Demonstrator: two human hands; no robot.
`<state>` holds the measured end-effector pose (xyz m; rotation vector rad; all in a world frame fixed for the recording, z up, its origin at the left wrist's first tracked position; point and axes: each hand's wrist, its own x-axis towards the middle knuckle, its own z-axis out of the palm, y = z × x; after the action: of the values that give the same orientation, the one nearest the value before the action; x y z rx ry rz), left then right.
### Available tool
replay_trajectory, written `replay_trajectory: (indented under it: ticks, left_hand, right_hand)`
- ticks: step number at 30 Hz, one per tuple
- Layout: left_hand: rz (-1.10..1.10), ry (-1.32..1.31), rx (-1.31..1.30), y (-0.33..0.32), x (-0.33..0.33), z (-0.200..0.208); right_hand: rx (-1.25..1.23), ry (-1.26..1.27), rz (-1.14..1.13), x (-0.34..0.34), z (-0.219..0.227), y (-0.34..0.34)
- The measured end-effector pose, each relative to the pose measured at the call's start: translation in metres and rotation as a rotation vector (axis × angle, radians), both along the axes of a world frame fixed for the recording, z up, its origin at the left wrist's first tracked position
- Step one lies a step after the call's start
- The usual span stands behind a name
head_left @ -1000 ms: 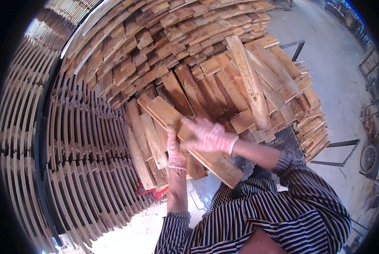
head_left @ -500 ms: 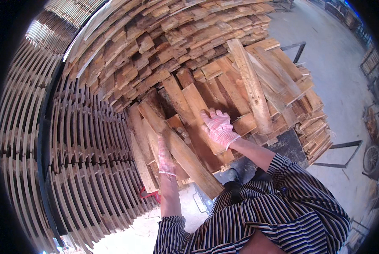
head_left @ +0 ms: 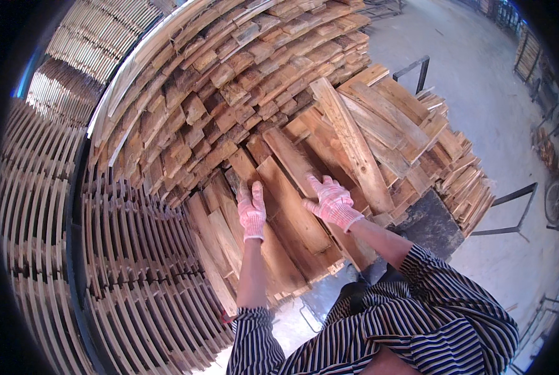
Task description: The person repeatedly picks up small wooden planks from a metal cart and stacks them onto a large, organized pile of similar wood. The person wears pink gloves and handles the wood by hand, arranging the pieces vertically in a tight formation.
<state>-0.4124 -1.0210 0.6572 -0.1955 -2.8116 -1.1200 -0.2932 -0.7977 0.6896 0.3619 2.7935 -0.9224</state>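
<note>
Both my hands wear pink-and-white knitted gloves and rest over a layer of rough wooden boards. My left hand (head_left: 252,211) lies with its fingers stretched forward on a board at the left of the layer. My right hand (head_left: 333,201) is spread, its fingertips touching the near part of a brown board (head_left: 287,153). Between the two hands lies a long pale board (head_left: 296,209), side by side with its neighbours. What is under my palms is hidden.
A tall stack of boards (head_left: 229,81) rises behind the layer. Slatted stacks (head_left: 142,250) stand at the left. One long board (head_left: 354,144) lies slantwise on the right, near a dark flat plate (head_left: 430,219) and a metal frame (head_left: 510,209).
The slanted long board beside my left hand now lies down among the others. My left hand has moved forward and is off its edge. My right hand has shifted slightly right.
</note>
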Motion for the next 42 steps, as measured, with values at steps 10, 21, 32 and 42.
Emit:
replay_trajectory:
  ticks: [10, 21, 32, 42]
  left_hand:
    - [-0.134, 0.037, -0.321, 0.016, -0.051, -0.037]
    - [-0.163, -0.025, -0.278, 0.004, -0.049, -0.032]
    - [-0.207, 0.036, -0.305, 0.006, -0.045, -0.024]
    - [-0.312, 0.08, -0.248, 0.007, -0.051, -0.043]
  right_hand:
    - [0.071, 0.086, -0.008, -0.069, -0.04, 0.017]
    - [0.427, 0.213, -0.3, -0.027, 0.005, 0.112]
    - [0.131, 0.294, -0.078, -0.039, -0.024, -0.021]
    - [0.711, 0.268, -0.247, -0.045, -0.062, 0.098]
